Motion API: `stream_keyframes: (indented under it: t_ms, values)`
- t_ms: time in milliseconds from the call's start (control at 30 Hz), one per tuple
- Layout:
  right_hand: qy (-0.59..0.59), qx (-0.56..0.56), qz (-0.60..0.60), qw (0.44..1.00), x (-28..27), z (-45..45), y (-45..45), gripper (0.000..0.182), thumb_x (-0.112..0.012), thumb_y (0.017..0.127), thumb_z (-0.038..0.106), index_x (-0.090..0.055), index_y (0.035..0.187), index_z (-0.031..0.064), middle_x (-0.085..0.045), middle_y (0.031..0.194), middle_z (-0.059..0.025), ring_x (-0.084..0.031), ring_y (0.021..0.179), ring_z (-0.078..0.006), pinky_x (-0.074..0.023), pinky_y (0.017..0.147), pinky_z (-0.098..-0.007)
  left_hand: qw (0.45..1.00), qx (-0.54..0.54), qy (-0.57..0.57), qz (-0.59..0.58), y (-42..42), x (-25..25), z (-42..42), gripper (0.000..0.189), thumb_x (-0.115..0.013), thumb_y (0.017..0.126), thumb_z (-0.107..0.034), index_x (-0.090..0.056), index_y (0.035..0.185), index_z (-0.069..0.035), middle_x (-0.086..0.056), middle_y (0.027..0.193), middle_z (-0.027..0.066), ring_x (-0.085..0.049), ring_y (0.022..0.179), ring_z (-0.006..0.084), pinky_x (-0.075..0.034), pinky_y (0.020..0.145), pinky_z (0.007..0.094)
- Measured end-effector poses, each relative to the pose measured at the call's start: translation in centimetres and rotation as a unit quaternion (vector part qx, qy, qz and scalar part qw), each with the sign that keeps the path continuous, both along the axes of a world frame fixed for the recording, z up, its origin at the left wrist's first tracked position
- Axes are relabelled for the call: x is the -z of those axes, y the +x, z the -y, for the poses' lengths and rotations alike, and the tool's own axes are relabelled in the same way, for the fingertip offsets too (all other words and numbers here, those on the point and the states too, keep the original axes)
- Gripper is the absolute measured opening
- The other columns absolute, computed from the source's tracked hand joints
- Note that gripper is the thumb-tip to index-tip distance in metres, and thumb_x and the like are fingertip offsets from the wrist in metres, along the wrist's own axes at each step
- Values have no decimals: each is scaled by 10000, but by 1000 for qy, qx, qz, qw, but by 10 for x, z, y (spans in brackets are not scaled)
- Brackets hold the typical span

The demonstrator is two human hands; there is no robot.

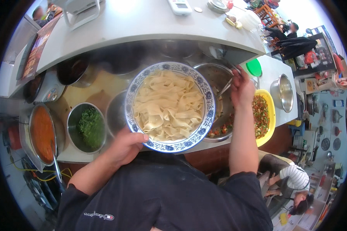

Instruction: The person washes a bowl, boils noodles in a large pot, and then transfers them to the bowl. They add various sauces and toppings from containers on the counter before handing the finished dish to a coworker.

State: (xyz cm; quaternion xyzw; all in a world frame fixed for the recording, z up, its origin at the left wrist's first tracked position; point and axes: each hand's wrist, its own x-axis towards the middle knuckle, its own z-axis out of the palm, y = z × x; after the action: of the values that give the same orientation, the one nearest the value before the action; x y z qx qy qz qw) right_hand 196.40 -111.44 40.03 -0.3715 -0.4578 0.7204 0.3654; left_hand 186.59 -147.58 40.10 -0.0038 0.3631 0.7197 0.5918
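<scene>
My left hand (pixel 130 145) grips the lower left rim of a blue-and-white patterned bowl (pixel 169 146), its thumb over the rim. Wide flat noodles (pixel 168 105) fill the bowl. To the right, my right hand (pixel 242 86) is closed on the handle of a metal utensil (pixel 226 86), probably a ladle, whose lower end is partly behind the bowl rim. It reaches into a large steel basin (pixel 227 112) that holds some chopped red and green vegetables (pixel 219 131). The bowl hides the basin's left part.
Left stand a steel pot of chopped greens (pixel 91 130) and a pot of orange-red sauce (pixel 43 132) with a spoon. A yellow tub (pixel 270 115) of diced vegetables and a steel bowl (pixel 282 92) are right. A raised white counter (pixel 150 23) runs across the far side. A person (pixel 295 182) bends lower right.
</scene>
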Motion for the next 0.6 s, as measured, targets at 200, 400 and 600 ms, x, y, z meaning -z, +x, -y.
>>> stream_keyframes:
  t_ms: [200,400,600]
  values:
    - [14,-82,-43,996,-61,75,49,303,-437,945,159,-528,1148,-47,-617,829,-102,-356,456,-44,-262,414,-171,999,-8,25,-20,1,6,0,643,-583,769,-69,-335,1351,45,-503,1293,167,-495,1189,275,-370,1021,399]
    - [39,-115,-75,990,-83,119,56,302,-420,953,149,-531,1137,-64,-604,831,-139,-353,437,-60,-278,405,-178,999,-11,49,5,1,8,0,724,-558,763,12,-222,1405,2,-423,1364,151,-422,1259,259,-332,1054,378]
    - [77,-143,-94,982,-91,113,79,307,-421,954,160,-536,1133,-62,-604,836,-141,-354,434,-59,-264,397,-177,998,-34,45,-29,5,9,0,653,-600,769,-67,-329,1353,44,-488,1310,161,-475,1210,268,-346,1041,387]
